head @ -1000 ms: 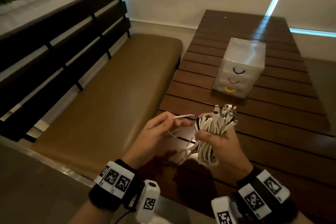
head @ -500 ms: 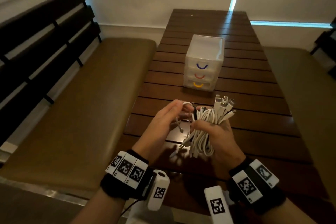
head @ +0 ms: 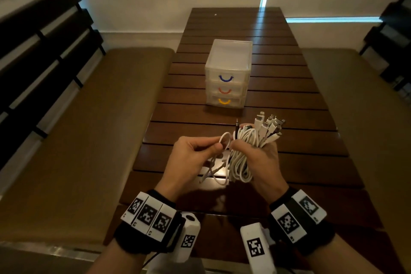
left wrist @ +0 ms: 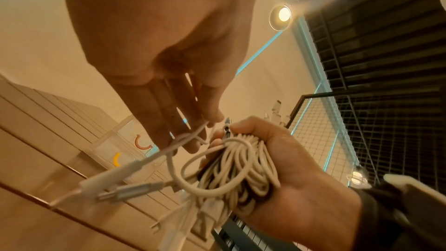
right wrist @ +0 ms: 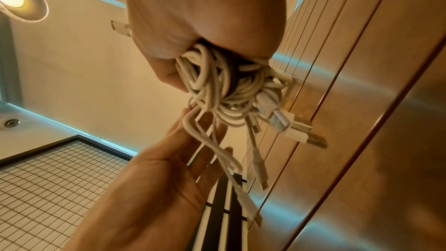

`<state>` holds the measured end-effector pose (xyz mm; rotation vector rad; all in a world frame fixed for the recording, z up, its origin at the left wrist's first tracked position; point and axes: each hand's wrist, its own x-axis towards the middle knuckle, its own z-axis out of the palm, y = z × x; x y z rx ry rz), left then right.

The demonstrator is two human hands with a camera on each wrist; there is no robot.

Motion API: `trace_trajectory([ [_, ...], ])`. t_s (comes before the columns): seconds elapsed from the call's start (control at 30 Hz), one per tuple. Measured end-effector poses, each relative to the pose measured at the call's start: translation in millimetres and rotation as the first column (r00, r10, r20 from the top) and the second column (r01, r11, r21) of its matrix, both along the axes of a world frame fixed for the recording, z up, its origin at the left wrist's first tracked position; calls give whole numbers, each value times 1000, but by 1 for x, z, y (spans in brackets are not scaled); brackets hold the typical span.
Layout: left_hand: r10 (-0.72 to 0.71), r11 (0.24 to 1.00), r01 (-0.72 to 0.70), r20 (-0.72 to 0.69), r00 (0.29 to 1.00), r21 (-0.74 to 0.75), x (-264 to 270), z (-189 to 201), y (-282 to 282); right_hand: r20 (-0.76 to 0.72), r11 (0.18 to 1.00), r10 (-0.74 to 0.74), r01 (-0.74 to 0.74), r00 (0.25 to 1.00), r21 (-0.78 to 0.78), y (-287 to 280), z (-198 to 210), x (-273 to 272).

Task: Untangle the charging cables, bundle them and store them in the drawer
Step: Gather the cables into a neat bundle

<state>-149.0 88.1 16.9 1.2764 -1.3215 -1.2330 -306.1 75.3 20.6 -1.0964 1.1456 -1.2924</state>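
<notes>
left hand (head: 195, 155) drawn close, cable loop (head: 225, 140) pinched upright

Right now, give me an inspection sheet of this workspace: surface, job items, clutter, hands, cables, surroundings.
Surface: dark slatted wooden table.
Job items: white cable bundle, plugs sticking up; clear drawer unit with blue, red and yellow handles, all three drawers closed.
Clutter: nothing seen.
Hands: right hand grips the bundle; left hand pinches a loose loop beside it.
Cables: loose ends dangle below the hands, not yet wrapped in.
Surroundings: cushioned benches on both sides, white wall behind.
</notes>
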Motion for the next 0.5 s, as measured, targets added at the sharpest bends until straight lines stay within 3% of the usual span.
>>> trace_trajectory([
  [0.17,28,995,-13,149,988,-103,-10,-9,3,-19,1000,-6,6,1000,-12,-7,-6,5],
  [0.37,83,974,-15,294,952,-224,-20,-14,7,78,989,-28,17,997,144,-5,-15,8],
  [0.5,94,969,-56,151,984,-241,-20,-10,10,157,978,36,-67,987,196,-7,-5,6],
])
